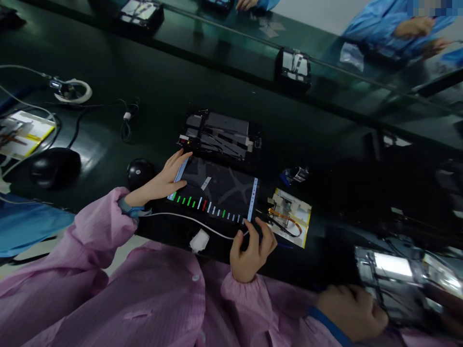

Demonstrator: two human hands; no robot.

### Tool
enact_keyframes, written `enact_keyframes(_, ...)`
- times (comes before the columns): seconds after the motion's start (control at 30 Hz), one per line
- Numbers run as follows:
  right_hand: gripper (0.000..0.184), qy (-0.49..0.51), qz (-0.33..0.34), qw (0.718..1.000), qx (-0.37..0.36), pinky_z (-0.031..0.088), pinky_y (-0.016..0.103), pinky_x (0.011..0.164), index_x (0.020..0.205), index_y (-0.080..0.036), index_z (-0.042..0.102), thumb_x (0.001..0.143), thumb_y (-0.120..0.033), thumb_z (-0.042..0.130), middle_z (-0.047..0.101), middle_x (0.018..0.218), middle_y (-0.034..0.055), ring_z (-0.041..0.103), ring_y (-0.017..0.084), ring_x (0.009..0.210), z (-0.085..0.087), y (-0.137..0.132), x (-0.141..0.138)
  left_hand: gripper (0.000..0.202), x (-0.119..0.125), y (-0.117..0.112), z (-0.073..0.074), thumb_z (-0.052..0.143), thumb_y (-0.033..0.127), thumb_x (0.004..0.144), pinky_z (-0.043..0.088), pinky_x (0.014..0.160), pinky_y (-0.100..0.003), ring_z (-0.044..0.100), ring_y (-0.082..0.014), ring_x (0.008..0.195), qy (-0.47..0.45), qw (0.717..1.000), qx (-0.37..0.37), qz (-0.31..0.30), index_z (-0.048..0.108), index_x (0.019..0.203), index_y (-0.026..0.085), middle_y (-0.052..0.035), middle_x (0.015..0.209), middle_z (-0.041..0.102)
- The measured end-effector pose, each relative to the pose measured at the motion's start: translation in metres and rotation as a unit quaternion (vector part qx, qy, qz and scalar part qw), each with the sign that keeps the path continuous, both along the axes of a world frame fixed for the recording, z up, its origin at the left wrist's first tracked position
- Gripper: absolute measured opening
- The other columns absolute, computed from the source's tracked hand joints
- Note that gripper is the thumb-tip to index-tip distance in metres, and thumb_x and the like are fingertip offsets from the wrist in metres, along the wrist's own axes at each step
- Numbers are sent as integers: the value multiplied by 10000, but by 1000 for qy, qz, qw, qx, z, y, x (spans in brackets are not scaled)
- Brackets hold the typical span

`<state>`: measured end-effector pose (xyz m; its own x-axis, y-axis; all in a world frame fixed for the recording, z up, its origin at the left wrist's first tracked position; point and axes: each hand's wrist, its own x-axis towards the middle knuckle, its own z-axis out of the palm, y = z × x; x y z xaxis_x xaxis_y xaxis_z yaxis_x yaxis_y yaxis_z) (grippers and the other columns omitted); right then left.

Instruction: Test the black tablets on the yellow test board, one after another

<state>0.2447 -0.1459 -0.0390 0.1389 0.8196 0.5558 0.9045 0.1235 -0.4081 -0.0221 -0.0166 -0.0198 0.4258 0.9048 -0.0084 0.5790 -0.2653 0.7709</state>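
A tablet (220, 190) lies on the dark green bench with its screen lit, a row of green, white and red bars along its near edge. My left hand (164, 179) grips the tablet's left end, thumb on the screen and fingers stretched along the edge. My right hand (251, 250) is curled at the tablet's near right corner, fingers pinched where a white cable (188, 219) ends. The cable runs left along the bench edge past a white adapter block (199, 239).
An opened device (220, 135) lies just beyond the tablet, a yellow-backed board (294, 212) to its right. Two black mice (54, 166) (140, 172) sit left. Another hand (349, 311) holds a device at bottom right. People in blue work across the bench (394, 29).
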Motion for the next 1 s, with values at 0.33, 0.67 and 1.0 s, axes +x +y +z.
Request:
enact_keyframes(0.33, 249, -10, 32, 999, -13, 390, 490, 985, 1063, -176, 640, 845, -231, 533, 516, 1227, 128, 454, 285, 1187, 2, 1, -4, 786, 8, -3, 1, 526, 492, 855, 143, 1150, -515, 7, -316, 1436, 57, 998, 9, 33, 176, 1477, 162, -151, 1547, 112)
enact_keyframes(0.67, 256, -6, 59, 998, -23, 383, 498, 994, 1068, -197, 648, 849, -256, 532, 502, 1256, 112, 438, 289, 1217, 4, 3, -9, 730, 0, 1, -4, 494, 354, 870, 117, 1152, -540, -8, -313, 1437, 27, 999, 15, -4, 131, 1489, 219, -99, 1559, 112)
enact_keyframes(1.0, 242, 8, 35, 999, -3, 407, 491, 978, 1046, -191, 656, 853, -228, 515, 533, 1211, 111, 472, 280, 1181, 2, -1, -6, 726, 1, -1, 3, 486, 443, 873, 131, 1142, -551, 9, -330, 1434, 19, 1000, -11, 6, 161, 1489, 239, -95, 1563, 97)
